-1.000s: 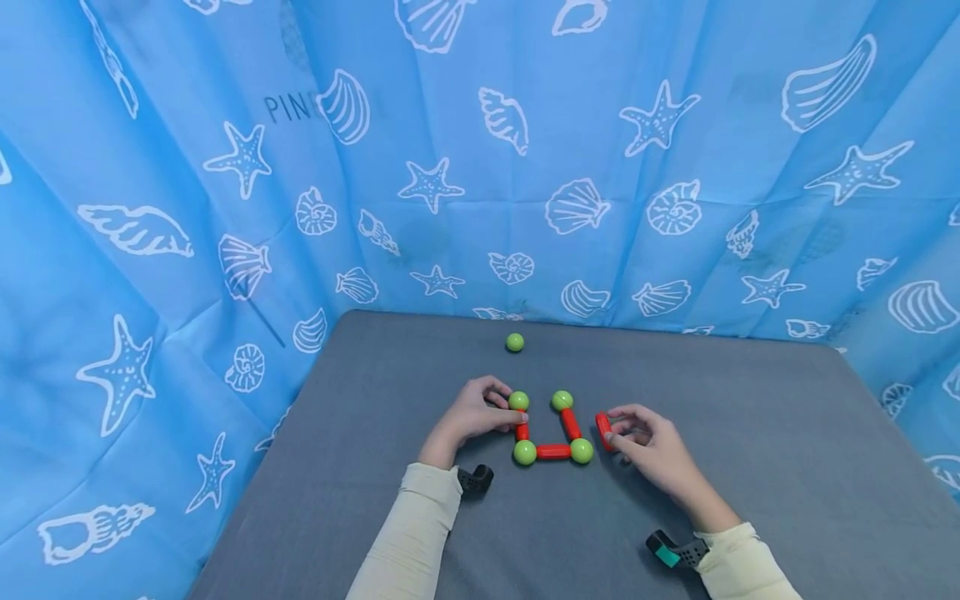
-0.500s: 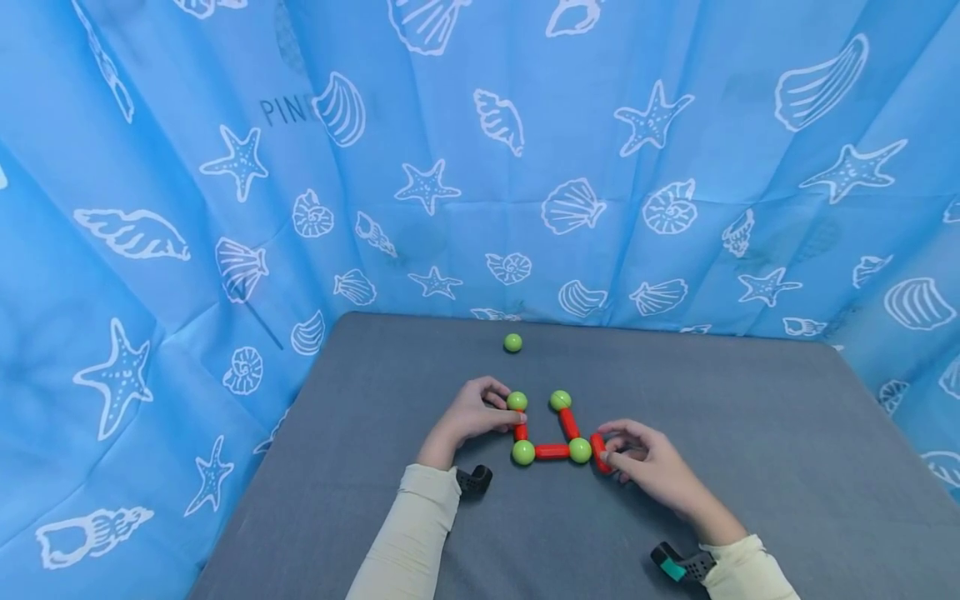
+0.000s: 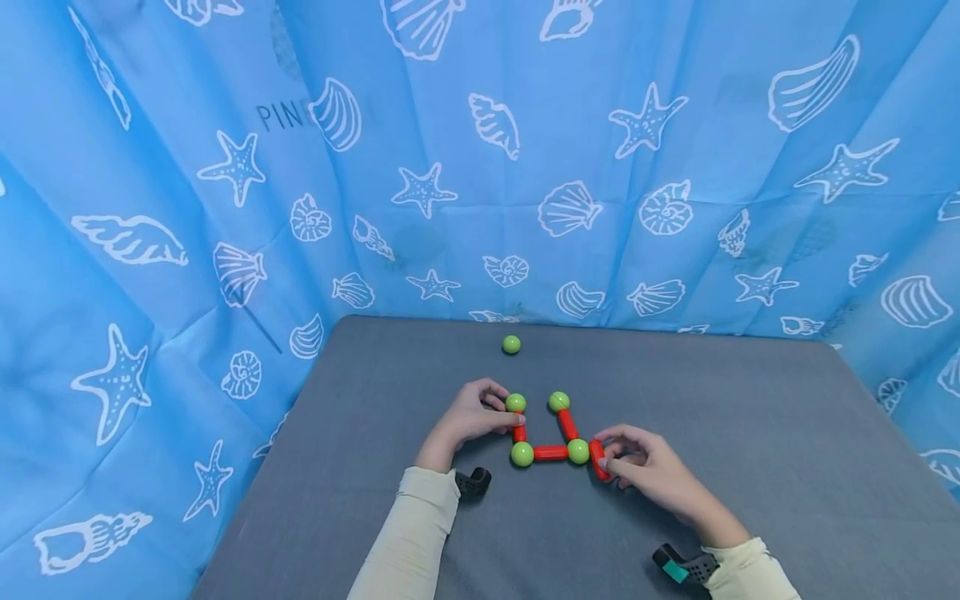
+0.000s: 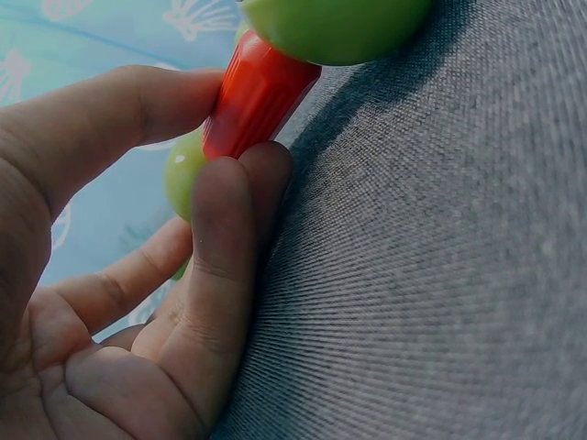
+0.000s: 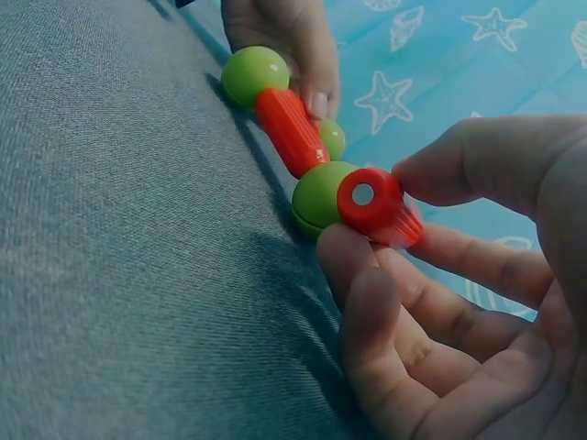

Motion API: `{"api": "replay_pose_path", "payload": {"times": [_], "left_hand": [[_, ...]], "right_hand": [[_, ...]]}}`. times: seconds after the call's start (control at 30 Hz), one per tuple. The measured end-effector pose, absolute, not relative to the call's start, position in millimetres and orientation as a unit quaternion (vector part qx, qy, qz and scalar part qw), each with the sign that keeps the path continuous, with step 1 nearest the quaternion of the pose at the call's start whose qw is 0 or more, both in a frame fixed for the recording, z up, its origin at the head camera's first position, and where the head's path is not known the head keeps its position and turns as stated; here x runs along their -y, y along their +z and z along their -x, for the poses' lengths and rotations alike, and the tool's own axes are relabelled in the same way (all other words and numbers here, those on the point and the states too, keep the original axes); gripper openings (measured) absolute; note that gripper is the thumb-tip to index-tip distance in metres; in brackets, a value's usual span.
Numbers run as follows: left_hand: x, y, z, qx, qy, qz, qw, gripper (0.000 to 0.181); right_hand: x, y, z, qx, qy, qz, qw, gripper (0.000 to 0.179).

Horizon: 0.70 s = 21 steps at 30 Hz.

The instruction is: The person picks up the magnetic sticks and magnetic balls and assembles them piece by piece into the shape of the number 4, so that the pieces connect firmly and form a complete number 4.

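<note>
Red rods and green balls form a U-shaped magnetic structure on the table. My left hand (image 3: 468, 414) pinches its left rod (image 4: 257, 96) between thumb and fingers, below the upper-left ball (image 3: 515, 403). A bottom rod (image 3: 551, 452) joins the lower-left ball (image 3: 522, 454) to the lower-right ball (image 3: 577, 452). From there the right rod (image 3: 567, 424) slants up to another ball (image 3: 558, 402). My right hand (image 3: 645, 467) pinches a separate red rod (image 3: 597, 458) just right of the lower-right ball; a round silver end (image 5: 363, 193) shows. Whether they touch, I cannot tell.
A loose green ball (image 3: 512, 344) lies near the far edge of the grey table (image 3: 375, 375). Behind and along the sides hangs a blue curtain (image 3: 465, 233) with white shell prints. Dark bands with camera mounts (image 3: 474, 482) sit at both wrists.
My right hand has brought its red rod nearer to me and slightly left, down beside the lower-right ball. The left hand keeps its pinch and has hardly moved.
</note>
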<state>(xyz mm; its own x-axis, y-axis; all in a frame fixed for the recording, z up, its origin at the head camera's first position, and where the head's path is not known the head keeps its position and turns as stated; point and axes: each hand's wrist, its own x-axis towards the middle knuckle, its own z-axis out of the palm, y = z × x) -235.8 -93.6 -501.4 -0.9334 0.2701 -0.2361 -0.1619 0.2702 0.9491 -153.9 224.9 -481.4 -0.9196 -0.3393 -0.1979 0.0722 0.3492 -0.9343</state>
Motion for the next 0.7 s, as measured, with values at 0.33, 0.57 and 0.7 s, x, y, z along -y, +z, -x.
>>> {"api": "replay_pose_path", "payload": {"times": [0.33,0.57,0.7], "left_hand": [[93.1,-500.7,235.9,-0.774,0.606,-0.033,0.181,0.046],[93.9,-501.8,236.2,-0.774,0.605,-0.036,0.182,0.046],[94.2,-502.7,236.2,-0.775,0.604,-0.034,0.183,0.047]], "right_hand": [[-225.0,-478.9,152.5,-0.788,-0.573,0.092,0.205,0.05],[-224.4,-479.3,151.9,-0.777,-0.58,0.102,0.223,0.05],[-224.0,-480.0,151.4,-0.769,-0.585,0.107,0.233,0.046]]}}
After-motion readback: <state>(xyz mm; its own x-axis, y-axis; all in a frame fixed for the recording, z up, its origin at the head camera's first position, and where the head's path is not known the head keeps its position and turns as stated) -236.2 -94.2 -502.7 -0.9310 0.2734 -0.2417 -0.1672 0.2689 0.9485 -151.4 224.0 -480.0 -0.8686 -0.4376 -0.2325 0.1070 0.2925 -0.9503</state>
